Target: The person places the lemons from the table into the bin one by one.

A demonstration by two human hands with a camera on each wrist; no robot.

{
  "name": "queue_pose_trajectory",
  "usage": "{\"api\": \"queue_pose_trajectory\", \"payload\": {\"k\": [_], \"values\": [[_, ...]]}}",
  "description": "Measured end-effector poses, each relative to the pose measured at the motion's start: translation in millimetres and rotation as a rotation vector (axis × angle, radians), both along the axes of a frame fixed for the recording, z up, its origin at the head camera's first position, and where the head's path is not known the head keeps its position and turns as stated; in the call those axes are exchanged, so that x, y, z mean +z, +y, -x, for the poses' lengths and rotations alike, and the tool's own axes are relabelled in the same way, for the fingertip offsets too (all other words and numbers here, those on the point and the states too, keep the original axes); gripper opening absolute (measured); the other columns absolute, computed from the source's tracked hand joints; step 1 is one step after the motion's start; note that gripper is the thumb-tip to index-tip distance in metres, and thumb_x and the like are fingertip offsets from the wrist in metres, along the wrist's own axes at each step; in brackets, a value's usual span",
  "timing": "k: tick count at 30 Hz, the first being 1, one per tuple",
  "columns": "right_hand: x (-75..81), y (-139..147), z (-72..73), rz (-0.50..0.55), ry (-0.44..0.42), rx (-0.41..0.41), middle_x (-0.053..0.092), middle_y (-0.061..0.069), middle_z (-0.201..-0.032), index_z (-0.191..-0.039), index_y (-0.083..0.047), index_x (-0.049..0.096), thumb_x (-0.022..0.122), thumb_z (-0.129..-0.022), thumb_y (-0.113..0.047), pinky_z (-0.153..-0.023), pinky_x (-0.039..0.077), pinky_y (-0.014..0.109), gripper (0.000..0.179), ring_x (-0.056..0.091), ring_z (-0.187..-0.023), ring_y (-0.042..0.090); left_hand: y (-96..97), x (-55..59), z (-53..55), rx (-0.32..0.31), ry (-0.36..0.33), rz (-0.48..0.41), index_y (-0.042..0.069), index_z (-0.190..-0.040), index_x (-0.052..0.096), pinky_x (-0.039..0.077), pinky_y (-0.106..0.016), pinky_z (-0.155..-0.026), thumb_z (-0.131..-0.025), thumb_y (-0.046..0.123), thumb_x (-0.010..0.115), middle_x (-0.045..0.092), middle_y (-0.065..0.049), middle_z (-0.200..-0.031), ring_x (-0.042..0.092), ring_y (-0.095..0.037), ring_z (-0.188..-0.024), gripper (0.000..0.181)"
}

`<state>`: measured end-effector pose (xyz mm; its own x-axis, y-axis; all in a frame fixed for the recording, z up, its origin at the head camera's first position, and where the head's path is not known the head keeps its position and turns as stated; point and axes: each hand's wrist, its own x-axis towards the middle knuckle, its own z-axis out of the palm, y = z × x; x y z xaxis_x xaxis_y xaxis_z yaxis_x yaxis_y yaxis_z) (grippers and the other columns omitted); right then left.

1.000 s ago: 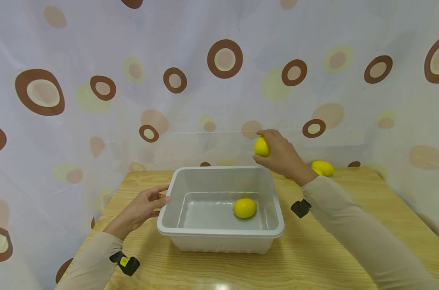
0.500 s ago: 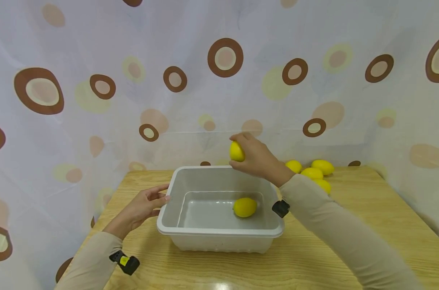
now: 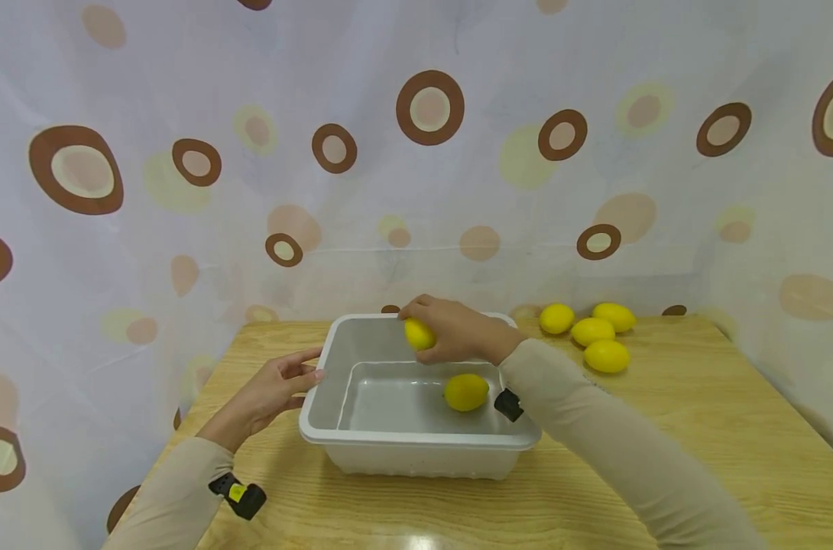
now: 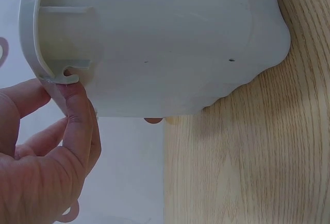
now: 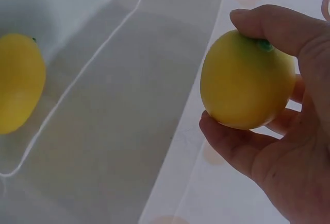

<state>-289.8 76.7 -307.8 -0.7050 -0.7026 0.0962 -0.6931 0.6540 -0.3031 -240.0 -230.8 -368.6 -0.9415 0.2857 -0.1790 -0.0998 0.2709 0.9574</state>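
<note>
A yellow lemon [image 3: 419, 334] is gripped by my right hand [image 3: 461, 330] over the back part of the white plastic basin [image 3: 416, 438]. In the right wrist view the thumb presses near the green stem end of this lemon [image 5: 247, 80], with fingers on the opposite side. My left hand [image 3: 268, 393] holds the basin's left rim. Seen from the left wrist, its thumb and fingers [image 4: 77, 116] pinch the rim from both sides. Another lemon [image 3: 466, 392] lies on the basin floor, right of centre.
Several lemons [image 3: 593, 331] lie grouped at the back right of the wooden table [image 3: 664, 428]. Behind the table hangs a patterned curtain [image 3: 361, 206]. A small black device [image 3: 509, 405] is strapped on the right wrist, another [image 3: 244, 500] on the left.
My right hand has carried its lemon leftward and down, from right of the basin to over its back part. The grouped lemons have come into full view. The left hand has stayed put.
</note>
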Motion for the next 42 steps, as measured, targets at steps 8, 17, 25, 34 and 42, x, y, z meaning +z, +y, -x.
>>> {"api": "queue_pose_trajectory", "payload": {"k": [8, 17, 25, 34, 42], "values": [[-14.0, -12, 4.2, -0.054, -0.078, 0.041, 0.051, 0.011, -0.131, -0.132, -0.006, 0.052, 0.07, -0.082, -0.017, -0.094, 0.045, 0.035, 0.055, 0.053, -0.105, 0.023, -0.4, 4.7, -1.2, -0.027, 0.011, -0.017, 0.005, -0.15, 0.031, 0.053, -0.039, -0.088, -0.097, 0.02, 0.058, 0.058, -0.015, -0.115, 0.061, -0.019, -0.104, 0.061], [-41.6, -24, 13.7, -0.173, -0.146, -0.036, 0.059, 0.004, -0.114, -0.125, -0.008, 0.059, 0.075, -0.079, -0.018, -0.092, 0.044, 0.033, 0.05, 0.052, -0.097, 0.019, -3.5, 2.1, -0.8, -0.038, 0.017, -0.027, 0.004, -0.15, 0.03, 0.053, -0.038, -0.088, -0.097, 0.021, 0.058, 0.058, -0.015, -0.117, 0.06, -0.02, -0.106, 0.062], [-56.6, -24, 14.4, -0.281, -0.242, -0.122, 0.061, 0.004, -0.118, -0.127, -0.008, 0.059, 0.075, -0.08, -0.02, -0.098, 0.043, 0.035, 0.051, 0.052, -0.1, 0.02, -2.9, 2.1, -1.9, -0.036, 0.008, -0.027, 0.003, -0.15, 0.029, 0.053, -0.038, -0.088, -0.098, 0.019, 0.057, 0.058, -0.015, -0.116, 0.061, -0.019, -0.104, 0.061], [-64.4, -17, 15.5, -0.322, -0.306, -0.206, 0.06, 0.001, -0.109, -0.125, -0.014, 0.06, 0.075, -0.079, -0.022, -0.086, 0.046, 0.034, 0.05, 0.051, -0.094, 0.018, -1.1, 0.9, 1.1, -0.029, 0.002, -0.021, 0.005, -0.15, 0.03, 0.053, -0.038, -0.089, -0.096, 0.022, 0.059, 0.058, -0.014, -0.117, 0.061, -0.019, -0.105, 0.064], [-64.1, -15, 14.9, -0.32, -0.323, -0.219, 0.059, 0.001, -0.108, -0.126, -0.014, 0.06, 0.076, -0.079, -0.023, -0.086, 0.046, 0.034, 0.05, 0.051, -0.094, 0.018, -0.3, 0.6, 0.7, -0.032, 0.002, -0.018, 0.005, -0.15, 0.029, 0.053, -0.039, -0.089, -0.097, 0.022, 0.058, 0.058, -0.014, -0.117, 0.06, -0.019, -0.105, 0.063]]}}
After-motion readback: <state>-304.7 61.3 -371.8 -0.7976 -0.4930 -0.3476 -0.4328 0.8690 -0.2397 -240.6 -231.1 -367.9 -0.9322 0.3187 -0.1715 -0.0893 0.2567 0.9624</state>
